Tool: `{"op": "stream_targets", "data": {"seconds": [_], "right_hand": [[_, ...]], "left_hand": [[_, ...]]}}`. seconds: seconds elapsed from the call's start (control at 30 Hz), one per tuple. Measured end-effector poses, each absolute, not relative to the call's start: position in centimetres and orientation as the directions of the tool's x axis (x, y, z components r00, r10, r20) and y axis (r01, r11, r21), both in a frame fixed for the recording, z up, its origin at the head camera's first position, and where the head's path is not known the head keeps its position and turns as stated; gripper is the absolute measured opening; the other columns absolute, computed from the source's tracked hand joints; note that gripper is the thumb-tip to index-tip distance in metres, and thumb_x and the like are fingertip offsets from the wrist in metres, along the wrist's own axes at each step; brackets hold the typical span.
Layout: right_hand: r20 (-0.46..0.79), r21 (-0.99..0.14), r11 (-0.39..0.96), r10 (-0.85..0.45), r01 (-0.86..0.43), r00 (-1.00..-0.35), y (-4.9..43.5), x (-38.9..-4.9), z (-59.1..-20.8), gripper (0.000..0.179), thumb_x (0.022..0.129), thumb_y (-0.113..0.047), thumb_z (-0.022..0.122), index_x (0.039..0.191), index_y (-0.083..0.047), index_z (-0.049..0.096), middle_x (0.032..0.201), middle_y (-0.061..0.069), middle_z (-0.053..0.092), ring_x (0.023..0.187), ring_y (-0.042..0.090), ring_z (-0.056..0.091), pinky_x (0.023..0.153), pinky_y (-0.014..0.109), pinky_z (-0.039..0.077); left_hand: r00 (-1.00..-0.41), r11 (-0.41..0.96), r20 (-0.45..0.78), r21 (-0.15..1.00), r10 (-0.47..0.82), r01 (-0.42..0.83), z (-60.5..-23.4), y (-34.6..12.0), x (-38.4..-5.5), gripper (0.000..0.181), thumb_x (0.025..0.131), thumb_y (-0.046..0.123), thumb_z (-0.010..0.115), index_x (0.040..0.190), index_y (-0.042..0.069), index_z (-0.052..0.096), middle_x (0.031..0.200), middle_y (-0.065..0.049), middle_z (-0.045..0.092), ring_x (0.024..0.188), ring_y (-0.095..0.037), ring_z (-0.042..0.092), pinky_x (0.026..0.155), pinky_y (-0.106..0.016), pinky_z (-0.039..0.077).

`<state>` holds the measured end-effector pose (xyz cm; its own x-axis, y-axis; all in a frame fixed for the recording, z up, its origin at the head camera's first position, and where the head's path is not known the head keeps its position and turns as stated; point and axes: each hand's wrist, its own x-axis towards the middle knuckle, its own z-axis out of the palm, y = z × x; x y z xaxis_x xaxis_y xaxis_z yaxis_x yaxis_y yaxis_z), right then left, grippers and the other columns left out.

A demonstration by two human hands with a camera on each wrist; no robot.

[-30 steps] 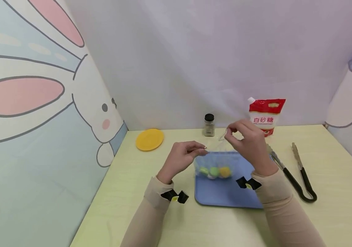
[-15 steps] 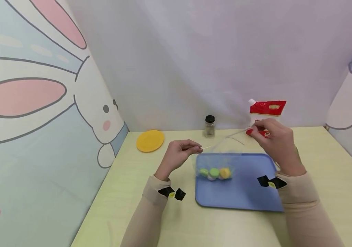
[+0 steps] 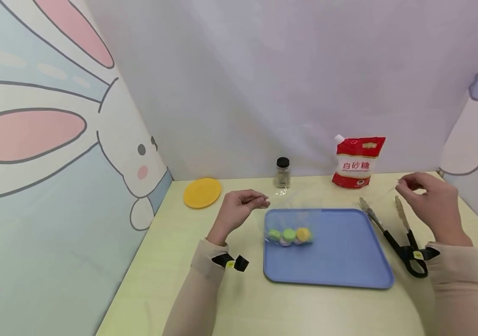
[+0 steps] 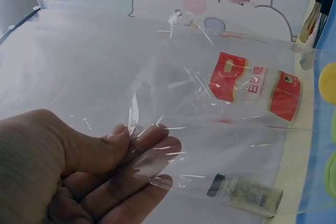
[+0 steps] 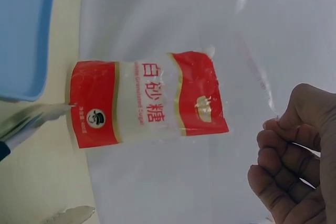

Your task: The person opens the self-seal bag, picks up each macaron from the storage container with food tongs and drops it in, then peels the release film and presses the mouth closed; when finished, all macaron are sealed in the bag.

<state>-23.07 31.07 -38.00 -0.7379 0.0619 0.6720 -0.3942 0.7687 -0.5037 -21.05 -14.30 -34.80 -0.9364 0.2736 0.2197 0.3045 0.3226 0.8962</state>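
Note:
My left hand [image 3: 239, 210] pinches the upper edge of a clear plastic bag [image 3: 293, 217] between thumb and fingers. Several macarons [image 3: 289, 234], green, yellow and pale, lie at the bottom of the bag over the left part of a blue tray [image 3: 348, 256]. In the left wrist view the clear film spreads out from my fingertips, and the things behind it show through. Far to the right, above the tongs [image 3: 376, 220], my right hand [image 3: 432, 205] pinches a thin clear plastic strip [image 5: 262, 80] between thumb and forefinger, apart from the bag.
A red and white sugar pouch [image 3: 356, 163] stands at the back right, by the wall. Left of it is a small jar [image 3: 282, 173] with a black lid. A yellow plate [image 3: 202, 192] lies at the back left. The tongs lie right of the tray.
My right hand has moved far to the right, drawing the strip away from the bag. My left hand stays near the bag's edge, shifted slightly left. The macarons have barely moved.

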Motion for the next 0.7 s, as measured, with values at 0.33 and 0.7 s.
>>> {"op": "stream_targets", "data": {"seconds": [0.33,0.7], "right_hand": [[0.433,-0.530,0.762,-0.135,-0.372,-0.891,30.1,-23.1,-38.6,0.007,0.094,-0.017,0.072,0.095,-0.011,0.075,0.083,0.005,0.071,0.073,-0.014,0.050,0.058,0.012,0.041],[0.119,-0.432,0.753,-0.498,-0.497,-0.859,26.3,-24.8,-42.2,0.025,0.088,-0.030,0.080,0.104,-0.012,0.079,0.102,0.006,0.070,0.099,0.035,0.062,0.081,0.046,0.053]], "left_hand": [[-0.935,0.340,0.235,0.885,0.264,0.318,-34.9,-14.4,-20.9,0.011,0.096,0.018,0.069,0.101,0.012,0.078,0.093,-0.003,0.077,0.089,-0.025,0.075,0.082,-0.029,0.060],[-0.932,0.343,0.236,0.881,0.276,0.325,-34.7,-14.3,-20.9,0.012,0.097,0.016,0.068,0.104,0.011,0.077,0.092,-0.002,0.077,0.087,-0.015,0.075,0.085,-0.032,0.059]]}}
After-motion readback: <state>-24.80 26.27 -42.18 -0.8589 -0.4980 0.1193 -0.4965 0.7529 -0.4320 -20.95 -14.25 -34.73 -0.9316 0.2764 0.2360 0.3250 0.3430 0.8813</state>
